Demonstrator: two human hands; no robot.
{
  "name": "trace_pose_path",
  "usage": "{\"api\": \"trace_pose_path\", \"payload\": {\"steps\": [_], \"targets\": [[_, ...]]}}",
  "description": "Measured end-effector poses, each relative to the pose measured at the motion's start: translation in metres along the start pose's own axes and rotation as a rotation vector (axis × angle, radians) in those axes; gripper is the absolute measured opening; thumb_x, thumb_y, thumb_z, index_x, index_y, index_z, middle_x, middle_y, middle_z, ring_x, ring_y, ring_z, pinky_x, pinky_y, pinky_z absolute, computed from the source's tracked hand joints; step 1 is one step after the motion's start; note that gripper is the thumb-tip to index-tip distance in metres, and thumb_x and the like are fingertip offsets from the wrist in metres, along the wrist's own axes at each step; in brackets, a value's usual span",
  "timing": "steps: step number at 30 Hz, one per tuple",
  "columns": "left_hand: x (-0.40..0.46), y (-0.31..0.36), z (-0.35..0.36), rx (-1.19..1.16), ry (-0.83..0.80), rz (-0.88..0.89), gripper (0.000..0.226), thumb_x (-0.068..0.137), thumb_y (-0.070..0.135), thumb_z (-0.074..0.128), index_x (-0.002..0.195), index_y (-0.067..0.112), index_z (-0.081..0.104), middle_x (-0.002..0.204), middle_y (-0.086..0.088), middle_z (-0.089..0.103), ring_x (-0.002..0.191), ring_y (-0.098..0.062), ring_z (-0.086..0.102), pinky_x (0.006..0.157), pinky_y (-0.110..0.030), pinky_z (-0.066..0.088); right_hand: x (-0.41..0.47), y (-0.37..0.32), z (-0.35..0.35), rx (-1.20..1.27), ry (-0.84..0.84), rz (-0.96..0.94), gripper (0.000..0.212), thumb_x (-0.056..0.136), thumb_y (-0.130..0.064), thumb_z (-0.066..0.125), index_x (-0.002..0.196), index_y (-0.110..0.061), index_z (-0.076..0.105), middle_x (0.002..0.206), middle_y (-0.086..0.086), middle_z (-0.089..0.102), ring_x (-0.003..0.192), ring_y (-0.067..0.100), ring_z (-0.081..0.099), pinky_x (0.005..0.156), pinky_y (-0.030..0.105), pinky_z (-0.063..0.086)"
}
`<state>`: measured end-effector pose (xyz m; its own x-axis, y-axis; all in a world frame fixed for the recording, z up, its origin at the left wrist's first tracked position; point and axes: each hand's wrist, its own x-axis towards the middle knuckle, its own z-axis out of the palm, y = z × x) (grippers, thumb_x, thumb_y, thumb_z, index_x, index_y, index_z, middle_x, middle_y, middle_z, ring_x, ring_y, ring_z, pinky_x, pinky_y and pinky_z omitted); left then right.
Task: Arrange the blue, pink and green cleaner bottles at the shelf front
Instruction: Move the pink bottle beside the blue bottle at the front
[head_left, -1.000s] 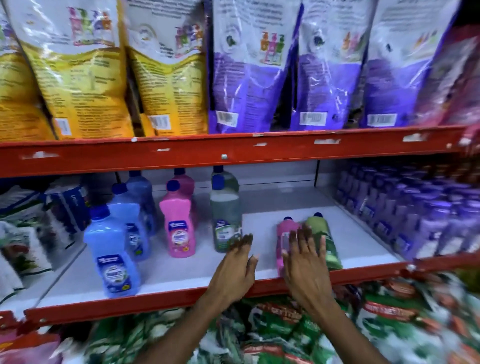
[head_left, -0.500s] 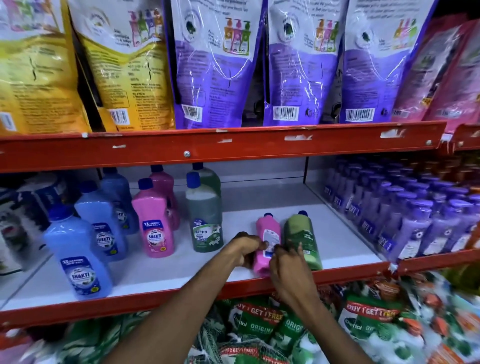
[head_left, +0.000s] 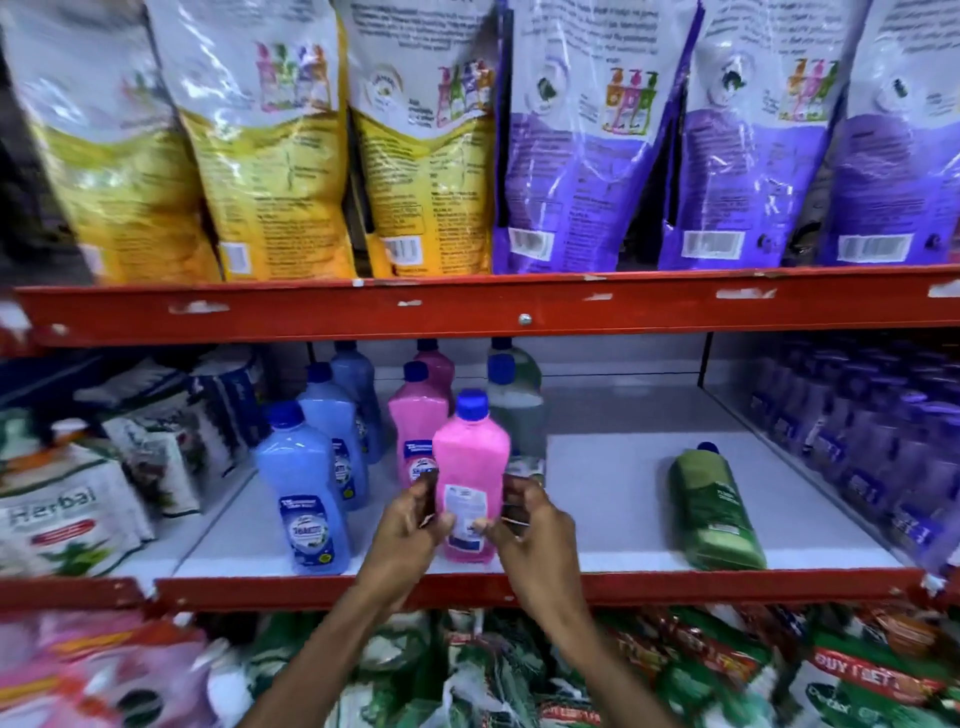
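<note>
A pink cleaner bottle (head_left: 470, 457) with a blue cap stands upright near the shelf front, its back label facing me. My left hand (head_left: 410, 525) and my right hand (head_left: 530, 525) grip its lower sides. To its left stands a blue bottle (head_left: 304, 499) at the shelf front, with more blue bottles behind. Another pink bottle (head_left: 415, 421) stands right behind the held one. A green bottle (head_left: 514, 410) stands upright further back. A second green bottle (head_left: 714, 509) lies flat on the white shelf (head_left: 613, 499) to the right.
A red shelf rail (head_left: 727, 587) runs along the front. Purple bottles (head_left: 872, 447) fill the right side behind a divider. Herbal packets (head_left: 67, 514) sit at left. Yellow and purple refill pouches (head_left: 571, 156) hang over the upper shelf. Packets crowd the shelf below.
The pink bottle, lying flat beside the green one before, now stands upright and further left in both hands. The green bottle stays lying down. The camera has shifted right.
</note>
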<state>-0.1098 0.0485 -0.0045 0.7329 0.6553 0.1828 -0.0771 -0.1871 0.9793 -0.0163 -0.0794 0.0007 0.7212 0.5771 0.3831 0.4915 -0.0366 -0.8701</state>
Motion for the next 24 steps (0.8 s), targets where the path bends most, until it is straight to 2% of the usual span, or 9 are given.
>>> {"api": "trace_pose_path", "payload": {"steps": [2, 5, 7, 10, 12, 16, 19, 21, 24], "targets": [[-0.002, -0.006, -0.016, 0.040, 0.070, 0.017, 0.045, 0.093, -0.015, 0.050, 0.135, 0.000, 0.052, 0.122, -0.015, 0.068, 0.098, -0.005, 0.072, 0.080, -0.016, 0.059, 0.004, -0.003, 0.026, -0.003, 0.004, -0.016, 0.037, 0.077, -0.008, 0.076, 0.110, -0.021, 0.065, 0.102, -0.005, 0.076, 0.083, -0.007, 0.068, 0.075, 0.009, 0.054], [0.003, -0.013, -0.030, 0.088, 0.122, 0.009, 0.046, 0.094, -0.015, 0.049, 0.139, -0.006, 0.047, 0.136, -0.027, 0.061, 0.125, -0.039, 0.060, 0.109, -0.048, 0.049, 0.011, -0.003, 0.050, -0.045, -0.035, -0.014, 0.034, 0.081, -0.010, 0.072, 0.114, -0.015, 0.065, 0.108, 0.002, 0.075, 0.096, 0.015, 0.071, 0.088, 0.035, 0.058], [0.004, -0.015, -0.036, 0.122, 0.148, 0.024, 0.045, 0.093, -0.017, 0.050, 0.137, -0.007, 0.049, 0.134, -0.028, 0.062, 0.125, -0.043, 0.059, 0.110, -0.055, 0.046, 0.017, 0.000, 0.059, -0.074, -0.056, -0.031, 0.037, 0.083, -0.008, 0.069, 0.119, -0.016, 0.065, 0.112, 0.001, 0.075, 0.098, 0.016, 0.070, 0.089, 0.033, 0.058], [0.000, -0.019, -0.043, 0.139, 0.145, 0.040, 0.044, 0.090, -0.017, 0.052, 0.125, 0.010, 0.058, 0.121, -0.016, 0.070, 0.113, -0.031, 0.067, 0.097, -0.034, 0.056, 0.021, 0.006, 0.061, -0.066, -0.015, -0.061, 0.042, 0.082, -0.002, 0.068, 0.121, -0.017, 0.067, 0.109, -0.003, 0.070, 0.098, 0.017, 0.068, 0.080, 0.004, 0.049], [-0.004, -0.023, -0.046, 0.189, 0.124, 0.026, 0.044, 0.092, -0.011, 0.050, 0.108, 0.029, 0.058, 0.111, 0.002, 0.070, 0.103, -0.013, 0.068, 0.085, -0.015, 0.054, 0.023, 0.010, 0.060, -0.078, 0.016, -0.059, 0.044, 0.083, -0.002, 0.067, 0.125, -0.016, 0.065, 0.108, 0.000, 0.067, 0.093, 0.018, 0.067, 0.080, 0.006, 0.049], [-0.003, -0.026, -0.048, 0.314, 0.127, 0.030, 0.016, 0.100, 0.009, 0.048, 0.112, 0.018, 0.052, 0.116, -0.010, 0.066, 0.112, -0.025, 0.061, 0.100, -0.040, 0.049, 0.028, 0.007, 0.061, 0.010, -0.018, 0.065, 0.033, 0.084, 0.006, 0.058, 0.105, -0.019, 0.065, 0.096, 0.006, 0.074, 0.085, 0.025, 0.073, 0.084, 0.046, 0.061], [-0.003, -0.029, -0.045, 0.411, 0.129, 0.030, 0.014, 0.099, 0.012, 0.051, 0.112, 0.009, 0.046, 0.109, -0.009, 0.063, 0.106, -0.030, 0.061, 0.087, -0.034, 0.046, 0.030, 0.009, 0.057, 0.094, -0.134, 0.080, 0.038, 0.078, 0.009, 0.059, 0.089, -0.028, 0.061, 0.103, 0.010, 0.075, 0.097, 0.027, 0.071, 0.087, 0.036, 0.060], [-0.005, -0.028, -0.043, 0.462, 0.171, 0.035, 0.022, 0.094, 0.013, 0.060, 0.108, 0.013, 0.043, 0.108, -0.009, 0.060, 0.107, -0.030, 0.060, 0.083, -0.027, 0.041, 0.027, 0.011, 0.054, 0.138, -0.262, 0.072, 0.040, 0.076, 0.007, 0.069, 0.103, -0.022, 0.062, 0.109, 0.007, 0.074, 0.102, 0.021, 0.071, 0.085, 0.023, 0.058], [-0.004, -0.024, -0.041, 0.498, 0.210, 0.084, 0.052, 0.081, 0.023, 0.079, 0.118, 0.008, 0.046, 0.120, -0.012, 0.061, 0.113, -0.026, 0.060, 0.097, -0.035, 0.050, 0.029, 0.014, 0.052, 0.136, -0.325, 0.053, 0.048, 0.079, 0.004, 0.072, 0.123, -0.011, 0.057, 0.117, 0.007, 0.071, 0.107, 0.016, 0.069, 0.091, 0.023, 0.055]]}}
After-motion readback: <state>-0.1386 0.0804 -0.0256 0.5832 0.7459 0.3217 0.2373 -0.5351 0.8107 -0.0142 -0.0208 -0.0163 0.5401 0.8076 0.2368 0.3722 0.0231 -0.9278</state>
